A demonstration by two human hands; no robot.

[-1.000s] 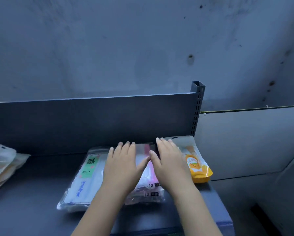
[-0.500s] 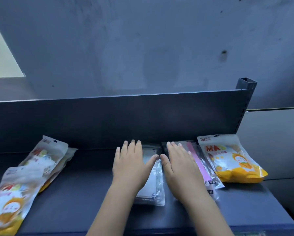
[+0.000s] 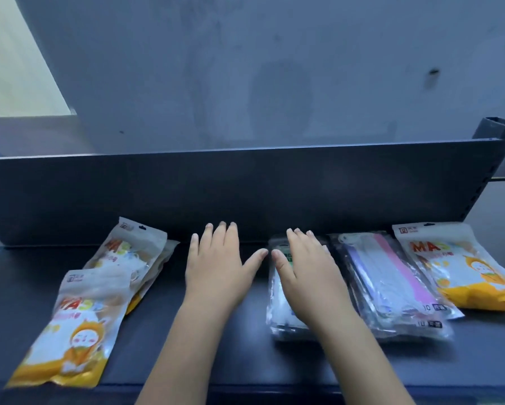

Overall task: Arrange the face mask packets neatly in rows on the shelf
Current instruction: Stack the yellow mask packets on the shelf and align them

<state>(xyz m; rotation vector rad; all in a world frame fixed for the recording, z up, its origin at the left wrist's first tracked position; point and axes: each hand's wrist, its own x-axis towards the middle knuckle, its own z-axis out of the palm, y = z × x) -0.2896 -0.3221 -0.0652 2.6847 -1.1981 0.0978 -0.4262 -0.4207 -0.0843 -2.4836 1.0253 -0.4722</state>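
Head view, shelf (image 3: 163, 331) against dark back panel (image 3: 245, 194).

- Left hand (image 3: 216, 267): flat on bare shelf, centre frame, fingers straight, grasping nothing.
- Right hand (image 3: 306, 276): flat on clear packet (image 3: 276, 314), fingers straight, resting on it without curling round it.
- Right of centre: pink-striped packets (image 3: 391, 287), stacked, just beside the clear one. Far right: orange packet (image 3: 464, 273).
- Left of frame: two more orange packets, front one (image 3: 73, 331) overlapping rear one (image 3: 128, 252), both skewed, well apart from the right-hand group.

Judgement: right-hand row being squared up, roughly half done. Next move calls for bringing the left pair over and aligning edges with the panel. Slick film may slide.
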